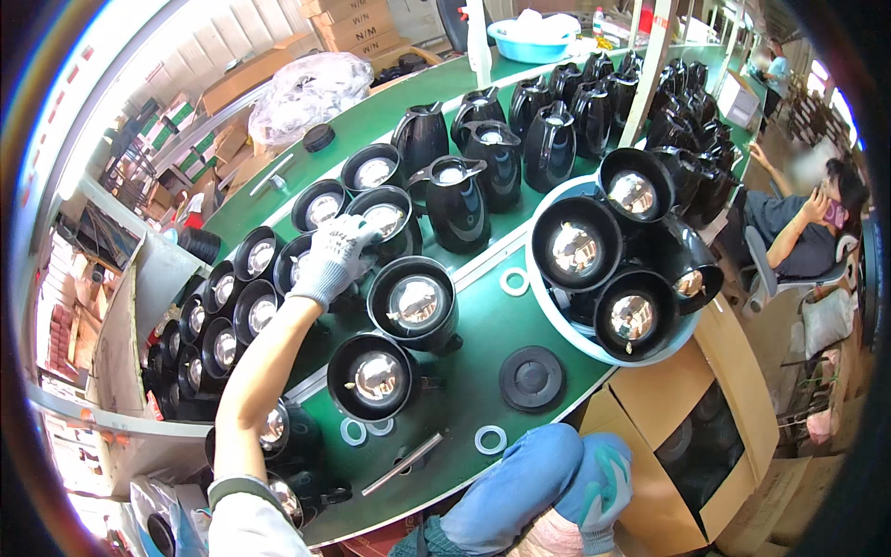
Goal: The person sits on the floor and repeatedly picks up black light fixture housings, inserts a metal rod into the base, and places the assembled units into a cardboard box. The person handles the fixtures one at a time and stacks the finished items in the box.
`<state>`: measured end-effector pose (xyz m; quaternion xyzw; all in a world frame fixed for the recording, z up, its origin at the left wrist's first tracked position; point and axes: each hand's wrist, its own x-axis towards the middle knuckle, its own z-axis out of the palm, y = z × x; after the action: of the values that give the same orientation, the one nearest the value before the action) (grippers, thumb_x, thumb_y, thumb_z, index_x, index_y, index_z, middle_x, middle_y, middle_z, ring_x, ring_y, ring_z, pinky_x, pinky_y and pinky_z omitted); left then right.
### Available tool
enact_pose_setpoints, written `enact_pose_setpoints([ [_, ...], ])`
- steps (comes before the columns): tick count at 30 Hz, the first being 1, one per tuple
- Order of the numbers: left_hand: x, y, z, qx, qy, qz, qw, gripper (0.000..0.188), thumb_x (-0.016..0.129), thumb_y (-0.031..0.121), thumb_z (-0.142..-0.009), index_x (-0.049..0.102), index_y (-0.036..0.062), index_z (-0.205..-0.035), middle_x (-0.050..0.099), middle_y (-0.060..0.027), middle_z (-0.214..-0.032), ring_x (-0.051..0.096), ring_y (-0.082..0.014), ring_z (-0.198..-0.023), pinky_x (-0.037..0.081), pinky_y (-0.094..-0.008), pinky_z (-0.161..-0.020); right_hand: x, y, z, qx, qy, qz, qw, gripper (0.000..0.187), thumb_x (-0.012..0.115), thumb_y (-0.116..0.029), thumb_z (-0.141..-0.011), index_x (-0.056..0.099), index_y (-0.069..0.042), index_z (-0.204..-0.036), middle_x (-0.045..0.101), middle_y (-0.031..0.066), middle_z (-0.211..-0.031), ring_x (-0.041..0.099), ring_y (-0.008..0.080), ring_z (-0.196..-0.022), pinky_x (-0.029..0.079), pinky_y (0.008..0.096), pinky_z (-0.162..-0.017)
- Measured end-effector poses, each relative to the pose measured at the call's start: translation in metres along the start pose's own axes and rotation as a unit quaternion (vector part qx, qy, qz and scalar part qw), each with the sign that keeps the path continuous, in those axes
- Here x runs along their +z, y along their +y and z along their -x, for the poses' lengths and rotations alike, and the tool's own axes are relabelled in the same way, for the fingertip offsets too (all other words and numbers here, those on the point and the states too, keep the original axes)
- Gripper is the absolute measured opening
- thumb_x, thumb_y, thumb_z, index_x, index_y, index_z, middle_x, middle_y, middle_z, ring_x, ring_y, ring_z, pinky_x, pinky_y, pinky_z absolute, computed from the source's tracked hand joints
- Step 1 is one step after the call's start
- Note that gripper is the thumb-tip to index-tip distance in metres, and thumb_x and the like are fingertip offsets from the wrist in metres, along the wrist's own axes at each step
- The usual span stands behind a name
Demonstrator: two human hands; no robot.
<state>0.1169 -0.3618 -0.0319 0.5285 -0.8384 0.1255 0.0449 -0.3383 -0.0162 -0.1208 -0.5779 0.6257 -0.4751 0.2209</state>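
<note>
My left hand [332, 258], in a white-and-grey work glove, reaches over the bench with its fingers closed over the near rim of an upturned black thermos jug [394, 243]. A silvery rounded liner shows inside that jug's open base. Close by, two more upturned jugs stand nearer to me, one upper [414, 304] and one lower [373, 379]. More such jugs [255, 309] crowd the left side, partly behind my forearm. My right hand [608, 492], gloved in grey and teal, rests by my knee with its fingers stretched out and nothing visible in them.
Upright black jugs [459, 204] stand in rows along the green bench [464, 399]. A light-blue basin [538, 320] holds several upturned jugs. White rings [490, 439], a black disc [533, 379] and a metal rod [402, 464] lie near me. An open carton [640, 408] stands right; a person [789, 218] sits beyond.
</note>
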Motion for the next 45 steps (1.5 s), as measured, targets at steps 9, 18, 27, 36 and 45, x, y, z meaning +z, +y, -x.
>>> enact_pose_setpoints([
  [9,-0.091,0.011,0.03,-0.04,0.151,-0.06,0.986,0.037,0.081,0.024,-0.076,0.072,0.0146,-0.11,0.066,-0.0087,-0.111,0.062,-0.0316,-0.109,0.05,-0.045,-0.094,-0.012,-0.027,-0.008,-0.069,-0.041,-0.014,0.997,0.05,0.066,-0.036,-0.09,0.072,0.003,-0.121,0.069,0.024,-0.123,0.063,0.0437,-0.116,0.047,0.0513,-0.104],
  [18,-0.283,0.11,0.125,0.162,0.111,-0.014,0.98,0.038,0.081,0.02,-0.068,0.07,0.0159,-0.103,0.063,-0.0066,-0.11,0.063,-0.0316,-0.108,0.053,-0.0448,-0.094,0.011,-0.186,-0.117,-0.419,-0.079,0.05,0.903,0.078,0.084,-0.043,-0.078,0.056,-0.011,-0.143,0.046,0.02,-0.152,0.046,0.0434,-0.141,0.04,0.0561,-0.115],
  [27,-0.248,0.201,0.237,0.188,0.088,0.34,0.917,0.065,0.089,0.02,-0.067,0.067,0.0018,-0.126,0.063,-0.0196,-0.133,0.062,-0.0395,-0.126,0.049,-0.0505,-0.107,-0.046,-0.175,-0.029,-0.358,-0.273,-0.077,0.89,0.051,0.092,-0.027,-0.072,0.061,-0.006,-0.107,0.06,0.0197,-0.14,0.06,0.0405,-0.129,0.052,0.0508,-0.103],
  [36,-0.089,0.249,0.337,-0.136,0.105,0.516,0.839,0.06,0.077,0.017,-0.084,0.059,-0.0033,-0.138,0.066,-0.0225,-0.134,0.067,-0.0333,-0.12,0.052,-0.041,-0.104,-0.05,-0.162,0.028,0.11,-0.209,-0.194,0.952,0.081,0.092,-0.003,-0.075,0.052,0.006,-0.145,0.063,0.0165,-0.14,0.063,0.0194,-0.123,0.054,0.0343,-0.105],
  [45,0.06,0.22,0.391,-0.347,-0.028,0.76,0.549,0.035,0.065,0.016,-0.097,0.063,0.0018,-0.129,0.072,-0.0093,-0.119,0.07,-0.019,-0.105,0.059,-0.0333,-0.092,0.036,-0.089,-0.044,0.155,-0.324,-0.2,0.912,0.039,0.074,-0.024,-0.094,0.067,-0.001,-0.124,0.063,0.0209,-0.14,0.062,0.023,-0.126,0.048,0.0364,-0.107],
])
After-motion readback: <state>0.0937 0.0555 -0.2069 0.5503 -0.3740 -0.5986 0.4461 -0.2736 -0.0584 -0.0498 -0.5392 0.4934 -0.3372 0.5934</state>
